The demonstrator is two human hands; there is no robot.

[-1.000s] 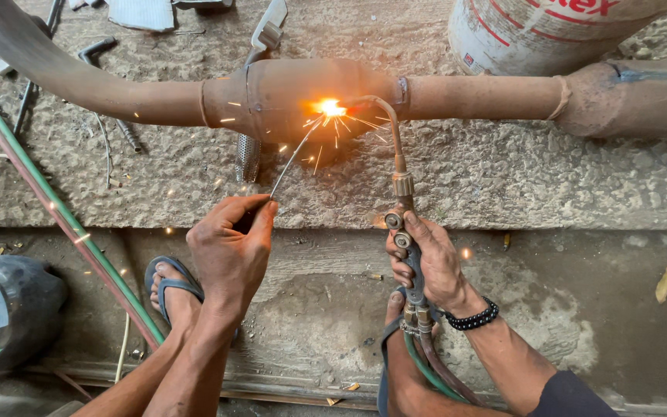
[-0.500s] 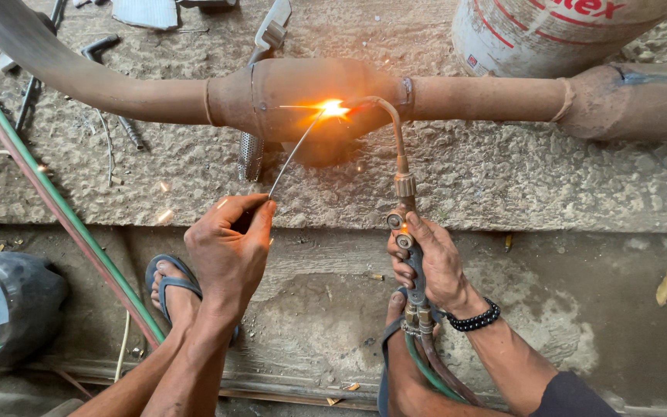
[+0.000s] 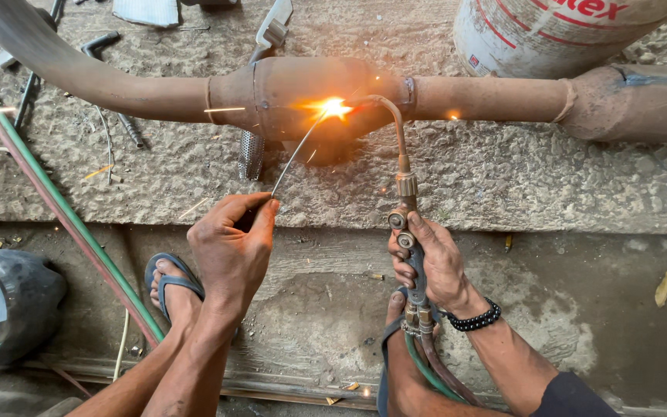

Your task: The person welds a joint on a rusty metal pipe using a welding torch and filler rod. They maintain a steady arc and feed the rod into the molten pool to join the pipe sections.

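A rusty exhaust pipe [image 3: 496, 96] with a wider middle section [image 3: 303, 85] lies across a rough concrete ledge. My right hand [image 3: 434, 259] grips a brass gas torch [image 3: 404, 193] whose curved tip points at a bright flame [image 3: 333, 106] on the wide section. My left hand [image 3: 233, 243] pinches a thin filler rod [image 3: 296, 153] that runs up into the flame. Sparks fly around the glowing spot.
Red and green hoses [image 3: 63, 208] slant down the left. A dark cylinder [image 3: 1, 305] lies at the lower left, a white drum [image 3: 557, 35] stands at the top right. Loose tools [image 3: 110, 46] lie behind the pipe. My sandalled foot [image 3: 171, 282] rests below the ledge [image 3: 580, 193].
The flame and both hands have stayed almost in place. The sparks have shifted: fewer spray down from the flame, and some fly off to the left.
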